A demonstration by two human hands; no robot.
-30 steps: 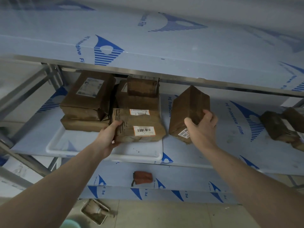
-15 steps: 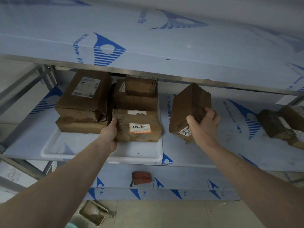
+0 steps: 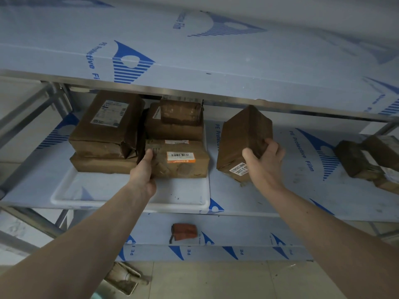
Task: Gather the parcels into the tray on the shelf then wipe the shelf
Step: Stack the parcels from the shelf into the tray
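A white tray (image 3: 90, 190) sits on the middle shelf (image 3: 280, 197) at the left and holds several brown parcels in two stacks. My left hand (image 3: 144, 173) grips the left end of the front parcel (image 3: 183, 167), which bears an orange barcode label and lies in the tray. My right hand (image 3: 264, 162) grips a brown box parcel (image 3: 244, 137) with a white label, tilted on its corner just right of the tray. Two or three more brown parcels (image 3: 364, 158) lie on the shelf at the far right.
The upper shelf (image 3: 194, 61), covered in blue protective film, overhangs the parcels closely. A red-orange object (image 3: 184, 231) lies on the lower shelf. Metal frame posts (image 3: 32, 117) stand at the left. A dirty tray (image 3: 123, 279) sits on the floor below.
My left hand has pushed the front parcel a little deeper into the tray. The box in my right hand has tipped more upright and sits slightly higher.
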